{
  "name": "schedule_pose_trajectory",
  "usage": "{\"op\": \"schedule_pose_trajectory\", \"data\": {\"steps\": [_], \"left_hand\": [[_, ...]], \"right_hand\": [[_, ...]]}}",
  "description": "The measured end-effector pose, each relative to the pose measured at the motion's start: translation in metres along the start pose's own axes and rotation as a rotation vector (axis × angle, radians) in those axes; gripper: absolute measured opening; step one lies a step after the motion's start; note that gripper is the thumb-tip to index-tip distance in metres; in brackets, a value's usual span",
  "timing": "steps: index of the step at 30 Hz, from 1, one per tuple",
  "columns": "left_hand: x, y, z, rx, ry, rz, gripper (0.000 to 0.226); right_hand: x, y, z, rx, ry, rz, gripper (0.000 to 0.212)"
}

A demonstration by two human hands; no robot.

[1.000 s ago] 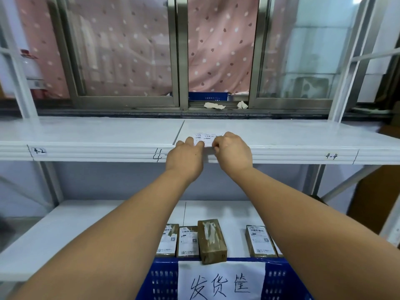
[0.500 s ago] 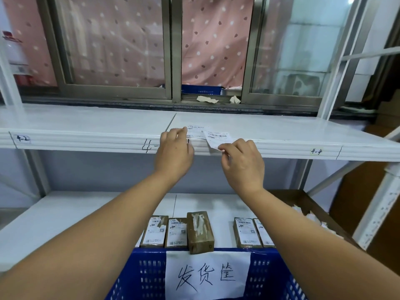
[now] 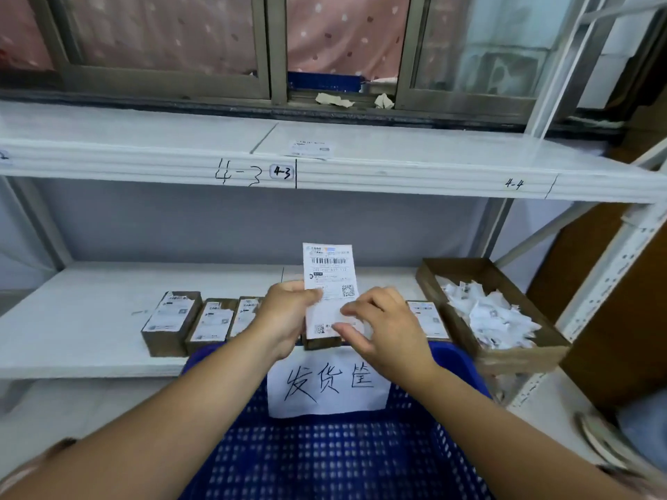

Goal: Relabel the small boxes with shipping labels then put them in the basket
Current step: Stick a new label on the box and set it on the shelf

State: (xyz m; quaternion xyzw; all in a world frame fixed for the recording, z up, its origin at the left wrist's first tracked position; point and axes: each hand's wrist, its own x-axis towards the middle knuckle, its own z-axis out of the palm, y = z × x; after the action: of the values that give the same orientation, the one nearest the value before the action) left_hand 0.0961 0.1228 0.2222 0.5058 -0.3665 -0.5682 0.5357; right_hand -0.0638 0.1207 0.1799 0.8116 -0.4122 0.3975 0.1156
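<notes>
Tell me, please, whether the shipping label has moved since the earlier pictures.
Yes. The shipping label came down from the upper shelf edge near the 4-3 mark; the left hand now holds it upright before the lower shelf, above the boxes.
</notes>
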Motion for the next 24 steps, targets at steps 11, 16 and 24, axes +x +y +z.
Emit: {"op": "schedule_pose_trajectory", "data": {"steps": [11, 16, 24], "left_hand": [[-0.032, -0.068, -0.015, 0.043, -0.155, -0.295, 0.019], [-0.038, -0.084, -0.022, 0.076, -0.231, -0.337, 0.017], [-0.019, -0.097, -0.034, 0.064, -0.1, -0.258, 0.016]], "right_hand": [[-0.031, 0.003, -0.014, 0.92, -0.264, 1.081, 0.008], [-0.051, 0.007, -0.006, 0.967, -0.323, 1.082, 0.011], [-0.07, 0.016, 0.013, 0.938, -0.362, 1.127, 0.018]]}}
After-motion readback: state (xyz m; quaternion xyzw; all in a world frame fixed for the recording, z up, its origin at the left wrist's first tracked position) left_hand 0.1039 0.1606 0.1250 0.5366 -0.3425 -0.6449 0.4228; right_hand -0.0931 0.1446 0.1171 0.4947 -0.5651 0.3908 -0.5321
